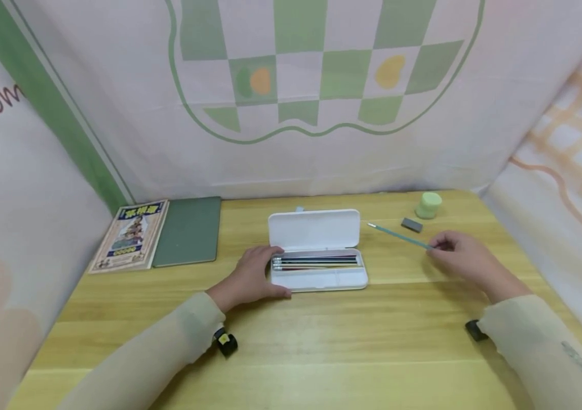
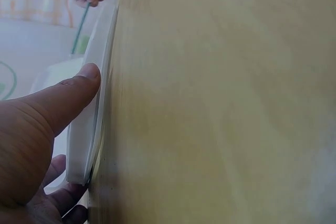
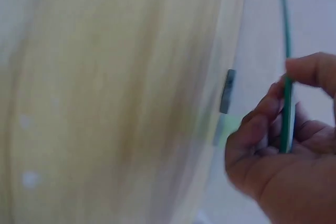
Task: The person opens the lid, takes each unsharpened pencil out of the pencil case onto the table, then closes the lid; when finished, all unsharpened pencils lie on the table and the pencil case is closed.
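R hand (image 1: 465, 259) pinches green pencil (image 1: 398, 234), fingers closed, to R of open white case (image 1: 306, 280); L hand (image 1: 252, 276) grips case's L end, spread round it; L wall (image 1: 40, 171) reads "Rom", bk (image 1: 132, 236) title too blurry

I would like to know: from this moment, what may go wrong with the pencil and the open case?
The right grip holds the green pencil near one end, so the long free part might swing or slip.

The lid stands open and the pencil's free end points towards it, so a leftward move could knock it.

The left grip holds the white case close to the lid's base; a falling lid might pinch it.
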The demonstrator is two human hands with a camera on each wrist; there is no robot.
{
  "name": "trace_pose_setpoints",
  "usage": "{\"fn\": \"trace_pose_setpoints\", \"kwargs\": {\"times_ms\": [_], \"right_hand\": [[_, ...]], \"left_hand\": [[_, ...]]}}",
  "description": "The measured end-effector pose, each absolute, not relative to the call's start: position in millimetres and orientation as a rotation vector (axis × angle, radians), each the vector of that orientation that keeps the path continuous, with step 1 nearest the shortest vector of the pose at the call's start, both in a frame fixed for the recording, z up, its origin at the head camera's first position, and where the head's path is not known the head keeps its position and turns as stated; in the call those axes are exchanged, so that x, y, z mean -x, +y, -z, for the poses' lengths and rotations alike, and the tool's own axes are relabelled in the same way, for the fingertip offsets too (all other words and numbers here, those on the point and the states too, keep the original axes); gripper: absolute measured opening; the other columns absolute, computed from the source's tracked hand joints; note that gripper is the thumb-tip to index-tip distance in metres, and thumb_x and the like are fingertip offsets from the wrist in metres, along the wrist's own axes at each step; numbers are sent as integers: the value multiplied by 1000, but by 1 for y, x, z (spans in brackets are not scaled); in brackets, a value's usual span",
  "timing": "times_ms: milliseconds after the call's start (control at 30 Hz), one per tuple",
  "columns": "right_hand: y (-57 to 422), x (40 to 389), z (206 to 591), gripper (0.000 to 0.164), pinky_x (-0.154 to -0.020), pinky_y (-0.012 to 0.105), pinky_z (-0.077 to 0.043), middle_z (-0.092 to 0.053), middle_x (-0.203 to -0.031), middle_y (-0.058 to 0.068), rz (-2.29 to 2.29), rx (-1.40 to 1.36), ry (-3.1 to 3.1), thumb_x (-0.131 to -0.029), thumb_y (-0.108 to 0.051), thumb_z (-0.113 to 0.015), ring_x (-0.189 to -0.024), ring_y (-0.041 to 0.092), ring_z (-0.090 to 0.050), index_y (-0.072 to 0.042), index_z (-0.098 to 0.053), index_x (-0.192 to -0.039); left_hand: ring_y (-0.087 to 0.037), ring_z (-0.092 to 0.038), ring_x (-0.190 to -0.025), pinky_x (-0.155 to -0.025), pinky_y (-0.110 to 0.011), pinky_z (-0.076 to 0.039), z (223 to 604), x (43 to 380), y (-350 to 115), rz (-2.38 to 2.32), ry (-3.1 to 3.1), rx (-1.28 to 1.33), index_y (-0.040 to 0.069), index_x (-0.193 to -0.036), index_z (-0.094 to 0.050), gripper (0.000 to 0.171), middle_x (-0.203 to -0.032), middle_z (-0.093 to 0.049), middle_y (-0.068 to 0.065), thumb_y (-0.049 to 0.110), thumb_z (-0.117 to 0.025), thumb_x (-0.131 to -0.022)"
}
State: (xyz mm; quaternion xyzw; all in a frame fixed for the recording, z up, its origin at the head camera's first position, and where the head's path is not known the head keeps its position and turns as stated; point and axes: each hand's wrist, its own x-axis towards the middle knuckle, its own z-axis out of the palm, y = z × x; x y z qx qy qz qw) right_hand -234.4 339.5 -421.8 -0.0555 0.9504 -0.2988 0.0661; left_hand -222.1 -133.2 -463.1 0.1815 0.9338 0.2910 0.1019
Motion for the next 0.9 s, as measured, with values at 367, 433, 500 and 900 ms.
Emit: {"fn": "trace_pose_setpoints", "kwargs": {"times_ms": [367, 433, 500, 900], "right_hand": [[353, 245, 425, 31, -85, 49, -48, -68, -106, 19, 749, 132, 2849, -100, -26, -65, -97, 32, -61, 3, -68, -109], [353, 246, 425, 30, -84, 49, -48, -68, -105, 17, 745, 127, 2828, -100, -25, -66, -95, 31, -60, 3, -69, -108], [352, 246, 426, 29, -84, 51, -48, -68, -103, 16, 736, 131, 2816, -100, -24, -67, -94, 31, -60, 3, -69, -108], [345, 244, 423, 37, -88, 55, -49, -69, -109, 20, 726, 121, 2850, -100, -29, -66, -101, 36, -62, 4, -67, -115]], "left_hand": [[-34, -29, -151, -123, -54, -24, 465, 223, -133, -838, 2764, -541, 21, -155, -45, 104, -161, -42, -7, 62, -90, -71], [-34, -29, -151, -122, -54, -24, 465, 224, -134, -840, 2761, -541, 21, -155, -45, 104, -161, -42, -7, 62, -90, -71], [-34, -28, -151, -122, -55, -24, 465, 223, -134, -850, 2758, -542, 21, -155, -45, 103, -160, -42, -7, 61, -90, -71], [-34, -29, -151, -123, -54, -23, 467, 224, -134, -852, 2758, -543, 22, -155, -45, 104, -160, -42, -6, 62, -90, -71]]}}
